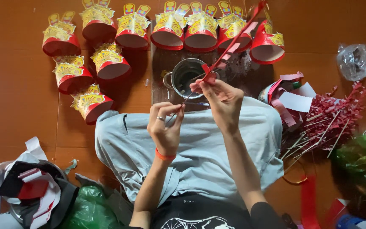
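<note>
Beyond both hands (pixel 191 110), metal cup (pixel 186 76), red paper crowns (pixel 166 32) (rows), wrapped sticks (pixel 331 123).

Both forearms rise from the bottom centre of the frame toward the middle, bare from the elbow up. The left hand (pixel 164 127) sits left of centre, fingers curled in a loose fist, thumb and forefinger pinched together at its upper right; a ring shows on one finger and an orange band circles the wrist. The right hand (pixel 221 101) is higher and just right of centre, palm turned away, fingers bunched and pinched at its upper left tip. The two hands are close but apart.
</note>
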